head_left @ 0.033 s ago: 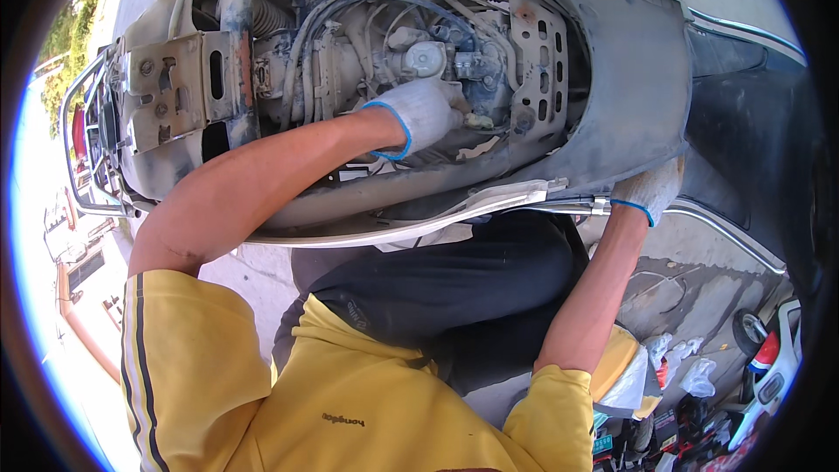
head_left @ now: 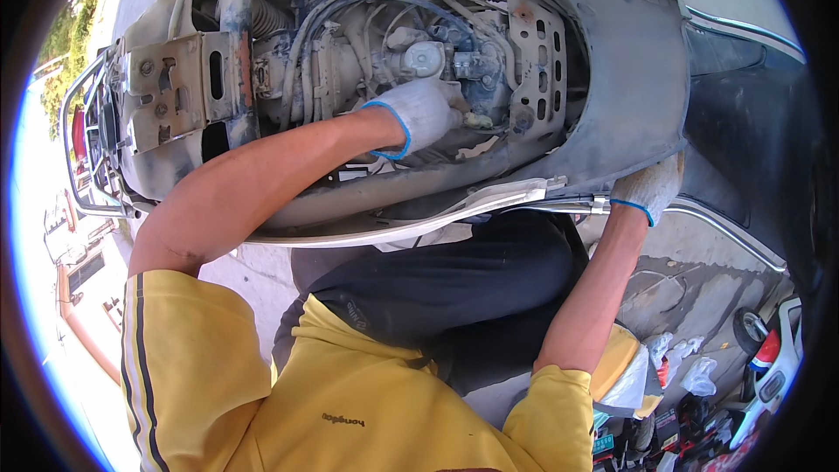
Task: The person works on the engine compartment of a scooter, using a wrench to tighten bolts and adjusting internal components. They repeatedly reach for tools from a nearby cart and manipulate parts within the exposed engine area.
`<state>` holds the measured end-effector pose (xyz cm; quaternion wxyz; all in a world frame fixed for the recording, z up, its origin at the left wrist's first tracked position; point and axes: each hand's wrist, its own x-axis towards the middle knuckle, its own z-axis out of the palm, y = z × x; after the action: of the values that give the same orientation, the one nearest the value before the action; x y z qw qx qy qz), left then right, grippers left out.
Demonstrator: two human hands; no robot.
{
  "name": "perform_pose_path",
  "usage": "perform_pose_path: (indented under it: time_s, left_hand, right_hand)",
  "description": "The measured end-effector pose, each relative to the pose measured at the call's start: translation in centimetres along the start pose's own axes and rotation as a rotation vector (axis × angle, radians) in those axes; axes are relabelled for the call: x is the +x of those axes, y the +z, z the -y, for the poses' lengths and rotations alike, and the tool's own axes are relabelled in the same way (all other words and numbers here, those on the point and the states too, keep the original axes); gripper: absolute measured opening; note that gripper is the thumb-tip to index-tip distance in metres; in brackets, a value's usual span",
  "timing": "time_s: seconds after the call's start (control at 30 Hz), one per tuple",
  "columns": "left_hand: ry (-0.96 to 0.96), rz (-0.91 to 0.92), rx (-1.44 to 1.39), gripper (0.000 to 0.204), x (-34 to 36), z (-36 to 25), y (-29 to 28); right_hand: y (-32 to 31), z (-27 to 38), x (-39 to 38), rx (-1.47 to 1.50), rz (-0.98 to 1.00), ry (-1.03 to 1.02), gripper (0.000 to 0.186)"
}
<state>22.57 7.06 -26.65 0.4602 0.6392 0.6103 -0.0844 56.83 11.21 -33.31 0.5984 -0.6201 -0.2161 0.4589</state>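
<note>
My left hand (head_left: 424, 114), in a pale knit glove with a blue cuff, reaches into the open engine bay of a dusty scooter. Its fingers are bent and closed beside a small yellowish part (head_left: 477, 121); what they hold is hidden by the hand. Just beyond it are the round metal cap (head_left: 424, 59) of what looks like the carburetor and several hoses (head_left: 306, 44). My right hand (head_left: 648, 188), gloved alike, is closed at the lower edge of the grey body panel (head_left: 625, 96), its fingertips partly hidden there.
A perforated metal bracket (head_left: 540, 70) and a frame tube (head_left: 384, 192) border the bay. A pale trim strip (head_left: 419, 223) runs along the scooter's near side, above my bent leg (head_left: 454, 280). Plastic bags (head_left: 697, 376) and a white toy-like vehicle (head_left: 773, 376) lie at the lower right.
</note>
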Motion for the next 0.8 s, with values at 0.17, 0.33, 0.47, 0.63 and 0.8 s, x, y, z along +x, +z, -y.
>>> perform_pose_path:
  time_s: [0.17, 0.33, 0.47, 0.63, 0.8]
  left_hand:
    - [-0.039, 0.014, -0.026, 0.038, 0.0, 0.2, 0.3]
    - [-0.04, 0.05, -0.036, 0.039, 0.1, -0.3, -0.1]
    - [-0.009, 0.007, -0.03, 0.035, 0.5, 1.0, 0.7]
    - [0.0, 0.04, 0.031, 0.039, 0.5, 0.6, 0.3]
    - [-0.078, 0.084, -0.041, 0.046, 0.3, 0.1, -0.3]
  right_hand:
    - [2.2, 1.9, -2.6, 0.098, -0.079, 0.095, 0.029]
    - [1.5, 1.3, -2.3, 0.205, -0.059, 0.131, 0.03]
    - [1.6, 1.0, -2.0, 0.209, -0.062, 0.145, 0.031]
    - [-0.1, -1.2, 0.2, 0.137, 0.017, 0.14, 0.032]
    - [1.3, -0.8, 0.1, 0.124, -0.042, 0.204, 0.036]
